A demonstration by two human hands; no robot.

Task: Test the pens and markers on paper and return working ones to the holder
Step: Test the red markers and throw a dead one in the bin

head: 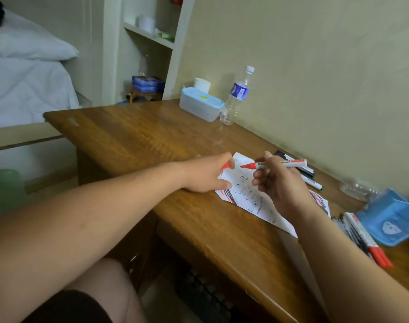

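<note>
Over the scribbled paper (245, 197), the red marker (285, 164) hangs uncapped and nearly level, its red tip pointing toward the left hand and its white barrel running back toward the wall. The right hand (280, 185) grips it near the tip end, thumb on top and fingers curled beneath the barrel, wrist raised off the sheet and forearm coming in from the paper's near right side. Just left of the tip, the left hand (205, 173) rests on the paper's left edge, palm down, with the red cap (225, 165) pinched between thumb and forefinger; the other fingers curl loosely against the sheet. That arm stretches long and straight across the desk's near edge.

The paper lies flat on the wooden desk (140, 136), marked with short black and red strokes. Beyond it, against the wall, lie several black-capped markers (306, 173) side by side. Right of the paper, a bundle of markers (361, 236) lies with red caps toward the near edge, and just past them sits the blue holder (392, 217), tilted. Crumpled clear plastic (357, 188) lies behind the holder, near the wall.

Far beyond the paper, at the desk's back corner, stand a clear box with a blue lid (200, 106), a water bottle (237, 94) and a white cup (202, 83). Well left of the paper, past the desk, lies a bed with white bedding (24, 89).
</note>
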